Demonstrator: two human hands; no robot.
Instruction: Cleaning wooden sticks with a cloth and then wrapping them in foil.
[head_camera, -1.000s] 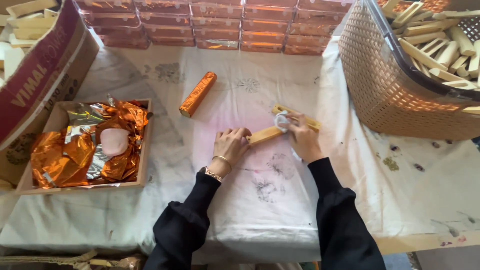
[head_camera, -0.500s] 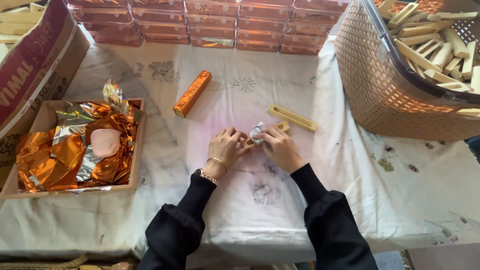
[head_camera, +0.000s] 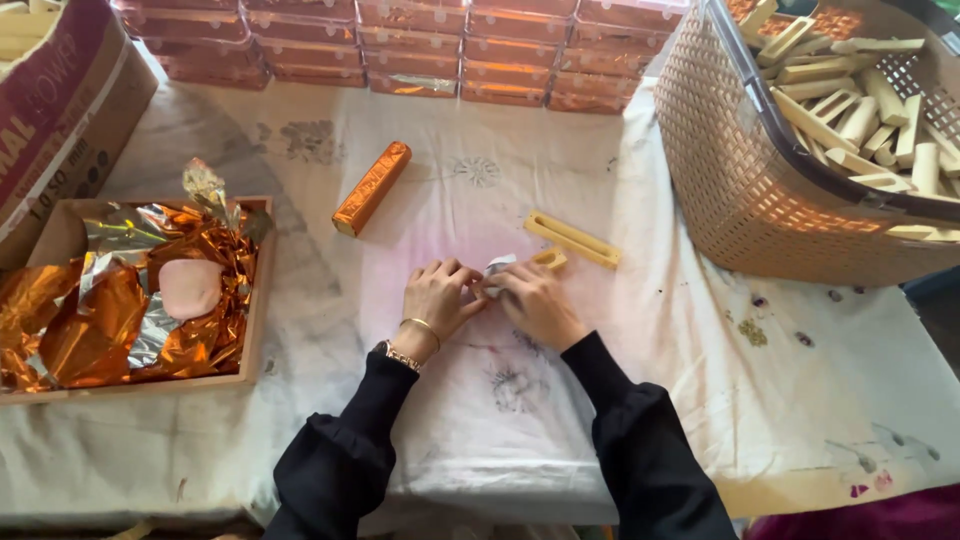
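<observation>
Both hands are working at the middle of the cloth-covered desk (head_camera: 700, 330): the left hand (head_camera: 438, 298) and right hand (head_camera: 535, 300) are each closing a grip on a small yellowish bar (head_camera: 548, 259) partly wrapped in silvery foil (head_camera: 497, 265). A yellow mould (head_camera: 571, 239) is lying just beside them, and an orange-foiled bar (head_camera: 372, 187) is sitting farther left.
</observation>
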